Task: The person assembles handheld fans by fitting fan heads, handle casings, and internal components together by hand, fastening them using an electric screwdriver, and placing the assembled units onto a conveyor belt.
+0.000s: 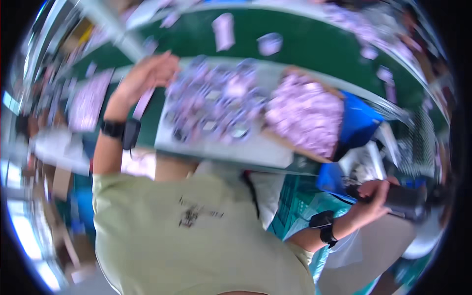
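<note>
My left hand (pixel 156 73) is raised at the far left corner of a pale board (pixel 226 150), its fingers bent and smeared by motion; whether they hold anything cannot be made out. On the board sit several small, round, clear-and-purple pieces (pixel 216 101), too blurred to name. Out to the right, my right hand (pixel 376 199) has its fingers closed around a long black object (pixel 405 201), whose kind is unclear. Beside the board, a brown cardboard box (pixel 300 147) is filled with pink packets (pixel 307 113).
The green table (pixel 305 39) carries scattered pink packets (pixel 224 32) at the back. A blue bin (pixel 361 118) stands right of the cardboard box. Below the table edge are a green crate (pixel 290 196) and a brown panel (pixel 368 250). A pale post (pixel 110 24) rises at the left.
</note>
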### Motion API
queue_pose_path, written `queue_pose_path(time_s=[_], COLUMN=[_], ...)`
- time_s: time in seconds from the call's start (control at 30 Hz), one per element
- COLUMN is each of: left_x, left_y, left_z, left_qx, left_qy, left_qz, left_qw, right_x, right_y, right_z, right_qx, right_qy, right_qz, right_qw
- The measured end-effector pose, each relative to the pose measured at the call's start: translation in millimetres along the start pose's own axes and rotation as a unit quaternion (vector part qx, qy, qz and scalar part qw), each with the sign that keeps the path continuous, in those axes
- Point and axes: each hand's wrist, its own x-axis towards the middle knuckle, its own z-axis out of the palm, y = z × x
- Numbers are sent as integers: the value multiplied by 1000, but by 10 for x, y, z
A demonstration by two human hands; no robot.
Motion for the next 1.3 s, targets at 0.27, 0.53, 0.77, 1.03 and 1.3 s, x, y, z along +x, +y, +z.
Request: queue_pose_path(time_s=[0.27, 0.53, 0.77, 1.03, 1.3], left_x=[-2015, -2555, -2792, -2638, -2810], left_y=[-2465, -4562, -4452, -4560, -5331], left_z=[122, 989, 884, 719, 943], left_qx=[104, 260, 215, 324, 374], left_qy=[152, 157, 178, 260, 218], left_qz=[-170, -410, -300, -258, -112], left_qw=[968, 860, 912, 872, 895], right_x=[136, 64, 84, 210, 147], right_y=[241, 228, 193, 303, 263], right_z=[183, 303, 148, 167, 184], right_qx=[131, 54, 42, 48, -84], right_qy=[-92, -100, -81, -64, -24], right_qz=[49, 20, -8, -20, -8], right_qw=[986, 993, 996, 997, 996])
